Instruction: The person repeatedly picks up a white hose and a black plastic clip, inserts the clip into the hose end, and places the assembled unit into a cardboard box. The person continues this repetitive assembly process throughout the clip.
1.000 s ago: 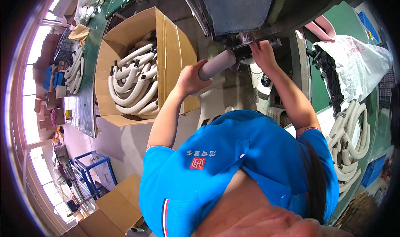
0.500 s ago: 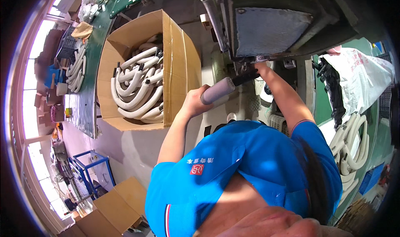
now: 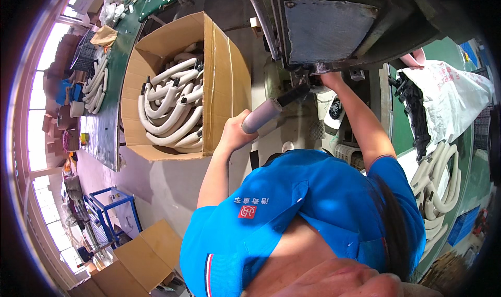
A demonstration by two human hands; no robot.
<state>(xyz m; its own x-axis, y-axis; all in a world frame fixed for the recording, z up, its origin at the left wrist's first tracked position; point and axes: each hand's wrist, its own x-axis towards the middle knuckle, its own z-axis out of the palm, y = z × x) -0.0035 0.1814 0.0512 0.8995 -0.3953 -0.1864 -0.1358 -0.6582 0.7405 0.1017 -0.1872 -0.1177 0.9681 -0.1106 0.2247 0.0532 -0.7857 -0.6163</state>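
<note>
My left hand is closed around a tube with a grey foam sleeve. From the sleeve's far end sticks out a black end piece, which points up to the right toward the underside of a dark metal machine. Just below the machine's lower edge is my right hand, close to the tip of the black piece. Its fingers are mostly hidden by the machine parts, so I cannot see what they touch.
A tall cardboard box full of curved, foam-covered tubes stands left. More pale tubes lie on the right green table beside a white sack and black parts. A blue-framed cart is lower left.
My left hand and the foam-sleeved tube sit slightly farther left in the picture. The machine also appears shifted a little left. My right hand stays at the machine's lower edge.
</note>
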